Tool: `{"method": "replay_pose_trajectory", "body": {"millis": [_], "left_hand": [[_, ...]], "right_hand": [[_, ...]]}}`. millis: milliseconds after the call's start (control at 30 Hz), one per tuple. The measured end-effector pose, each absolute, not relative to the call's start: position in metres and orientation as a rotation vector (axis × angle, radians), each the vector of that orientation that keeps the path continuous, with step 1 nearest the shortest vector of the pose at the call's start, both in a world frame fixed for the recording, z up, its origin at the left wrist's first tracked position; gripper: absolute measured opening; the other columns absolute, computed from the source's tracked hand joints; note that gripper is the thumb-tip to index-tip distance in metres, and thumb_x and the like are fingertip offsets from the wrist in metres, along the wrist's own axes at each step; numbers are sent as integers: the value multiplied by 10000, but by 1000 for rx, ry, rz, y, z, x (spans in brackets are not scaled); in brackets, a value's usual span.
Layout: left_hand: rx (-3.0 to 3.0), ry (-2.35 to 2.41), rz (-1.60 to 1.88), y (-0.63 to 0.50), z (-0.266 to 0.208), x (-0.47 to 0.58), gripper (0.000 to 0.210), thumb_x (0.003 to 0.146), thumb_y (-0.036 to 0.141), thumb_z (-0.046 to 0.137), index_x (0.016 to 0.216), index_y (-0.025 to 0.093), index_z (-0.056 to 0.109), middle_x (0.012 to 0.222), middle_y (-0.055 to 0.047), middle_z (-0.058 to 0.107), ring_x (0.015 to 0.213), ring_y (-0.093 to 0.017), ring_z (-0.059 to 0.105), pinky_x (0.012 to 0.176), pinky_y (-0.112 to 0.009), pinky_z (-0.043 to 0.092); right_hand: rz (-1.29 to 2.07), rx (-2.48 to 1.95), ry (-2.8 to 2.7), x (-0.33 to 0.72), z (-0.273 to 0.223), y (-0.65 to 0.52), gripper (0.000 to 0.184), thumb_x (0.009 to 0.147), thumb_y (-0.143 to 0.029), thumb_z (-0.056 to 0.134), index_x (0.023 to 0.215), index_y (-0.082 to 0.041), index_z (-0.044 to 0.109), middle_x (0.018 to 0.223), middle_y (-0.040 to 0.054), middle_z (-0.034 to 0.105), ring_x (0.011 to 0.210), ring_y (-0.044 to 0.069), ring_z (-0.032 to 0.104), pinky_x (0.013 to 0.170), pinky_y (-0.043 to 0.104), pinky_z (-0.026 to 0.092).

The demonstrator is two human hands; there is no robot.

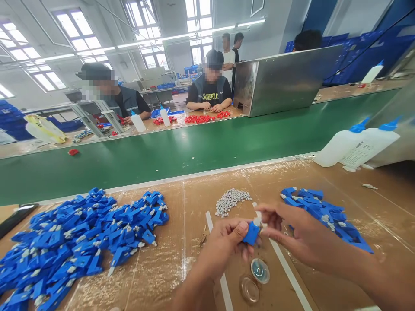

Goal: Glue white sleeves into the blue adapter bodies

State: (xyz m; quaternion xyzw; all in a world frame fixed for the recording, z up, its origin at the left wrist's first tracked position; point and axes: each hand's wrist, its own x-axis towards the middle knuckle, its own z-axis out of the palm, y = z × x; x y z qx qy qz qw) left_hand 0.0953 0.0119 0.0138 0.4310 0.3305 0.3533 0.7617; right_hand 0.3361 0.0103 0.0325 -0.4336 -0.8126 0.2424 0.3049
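My left hand grips a small blue plastic part between thumb and fingers, above the table. A white tip piece stands out of its upper end. My right hand has its thumb and fingers closed around that white piece; the exact contact is partly hidden. Just beyond my hands is a small heap of grey pieces. Below them sit a round dish with bluish-green contents and a clear round lid or dish.
Blue parts with whitish ends form a large pile at left and a smaller pile at right. White bottles with blue caps stand at the right. Past a green conveyor belt, people sit near red parts and a metal box.
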Motion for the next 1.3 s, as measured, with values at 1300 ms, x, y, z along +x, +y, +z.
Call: {"method": "replay_pose_trajectory", "body": {"millis": [1300], "left_hand": [[100, 687, 1302, 56, -32, 51, 269, 790, 238, 956, 926, 81, 784, 811, -68, 735, 618, -87, 590, 497, -167, 428]], "right_hand": [[641, -1347, -2637, 260, -32, 87, 158, 1089, -316, 735, 1021, -173, 735, 1012, 39, 759, 879, 203, 729, 833, 391, 629]]}}
